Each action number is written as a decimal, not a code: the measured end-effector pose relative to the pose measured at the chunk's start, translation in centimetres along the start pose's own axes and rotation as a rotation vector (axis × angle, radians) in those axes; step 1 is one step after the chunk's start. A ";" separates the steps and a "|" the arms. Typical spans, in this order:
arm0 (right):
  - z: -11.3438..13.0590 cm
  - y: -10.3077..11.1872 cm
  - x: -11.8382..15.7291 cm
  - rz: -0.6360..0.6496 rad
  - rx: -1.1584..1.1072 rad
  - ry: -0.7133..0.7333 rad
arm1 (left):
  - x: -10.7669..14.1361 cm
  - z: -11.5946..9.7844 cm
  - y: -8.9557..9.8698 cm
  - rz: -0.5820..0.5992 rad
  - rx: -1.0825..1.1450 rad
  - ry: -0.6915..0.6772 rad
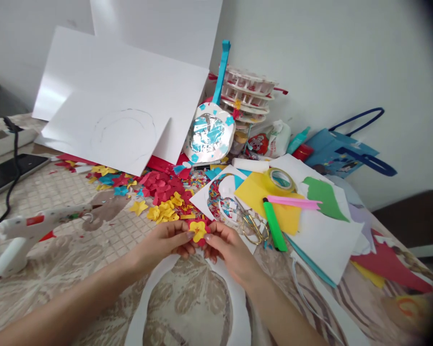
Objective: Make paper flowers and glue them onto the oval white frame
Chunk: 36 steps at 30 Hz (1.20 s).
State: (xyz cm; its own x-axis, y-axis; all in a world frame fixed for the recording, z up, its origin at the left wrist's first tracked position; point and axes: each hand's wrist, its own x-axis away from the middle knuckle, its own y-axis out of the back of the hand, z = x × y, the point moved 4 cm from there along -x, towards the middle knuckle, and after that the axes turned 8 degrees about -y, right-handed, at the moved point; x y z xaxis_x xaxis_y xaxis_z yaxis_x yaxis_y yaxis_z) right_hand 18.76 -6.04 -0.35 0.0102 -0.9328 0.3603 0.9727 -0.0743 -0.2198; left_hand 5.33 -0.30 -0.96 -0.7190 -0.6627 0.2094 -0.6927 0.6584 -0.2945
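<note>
Between my two hands is a small paper flower (198, 230), a yellow blossom layered on a red one. My left hand (176, 240) pinches its left edge with thumb and fingers. On the opposite edge, my right hand (220, 245) grips it the same way. Right below lies a white paper ring (238, 298) with a wide opening, its top partly hidden by my hands. Just beyond my fingers are piles of yellow paper flowers (164, 210) and red paper flowers (162, 186).
A white glue gun (25, 228) with a black cord lies at left. Gold-handled scissors (254, 228), a green marker (275, 226) and yellow tape (279, 180) are at right. White boards (126, 96), a decorated round lantern (211, 132) and a blue bag (341, 149) stand behind.
</note>
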 end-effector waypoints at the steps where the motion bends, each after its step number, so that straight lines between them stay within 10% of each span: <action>1: 0.0 -0.1 0.0 0.006 -0.002 -0.007 | 0.0 0.0 0.0 -0.008 0.016 0.003; 36: -0.5 -0.8 0.1 0.014 -0.024 -0.065 | 0.5 -0.5 -0.2 0.003 -0.112 -0.011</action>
State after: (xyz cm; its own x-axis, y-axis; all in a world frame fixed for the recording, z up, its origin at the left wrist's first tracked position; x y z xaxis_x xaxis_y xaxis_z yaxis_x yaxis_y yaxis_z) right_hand 17.90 -6.29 -0.61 0.0399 -0.9090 0.4149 0.9666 -0.0700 -0.2464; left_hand 5.09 -0.63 -0.34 -0.7210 -0.6640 0.1982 -0.6928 0.6959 -0.1890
